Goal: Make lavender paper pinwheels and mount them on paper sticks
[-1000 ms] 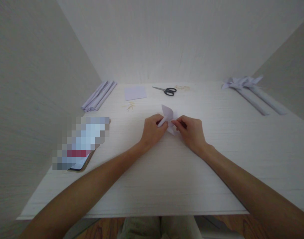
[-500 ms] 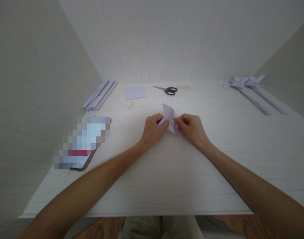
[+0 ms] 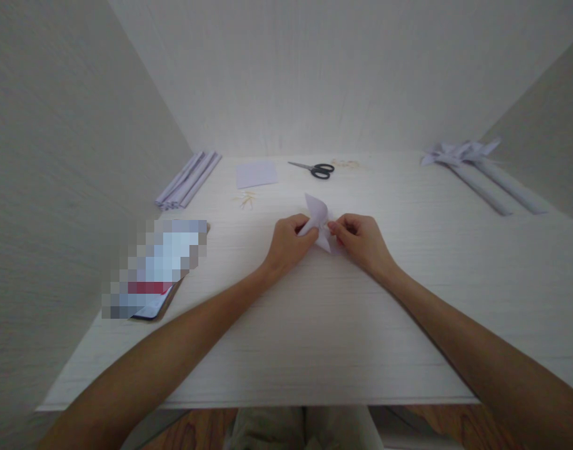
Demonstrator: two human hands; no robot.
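A pale lilac paper pinwheel [image 3: 318, 212] with curled blades is held over the middle of the table. My left hand [image 3: 290, 244] is closed on its left side, thumb in front, with one folded blade between the fingers. At its right side, close to the centre, my right hand [image 3: 359, 240] pinches with thumb and forefinger against the paper. Whether a small pin or stick is also in that pinch is hidden. Both hands are just above the white table [image 3: 314, 337].
Behind the hands lie black-handled scissors [image 3: 320, 170], a lilac paper square [image 3: 256, 175], thin yellowish pieces [image 3: 246, 199] and small tan pieces [image 3: 345, 164]. Rolled paper tubes [image 3: 189, 180] lie at left, a phone [image 3: 162, 269] nearer. Pinwheels on paper tubes [image 3: 481, 178] lie right.
The pinwheel has shifted very slightly between my fingers. Both hands keep nearly the same grip and place, and the things on the table lie as before.
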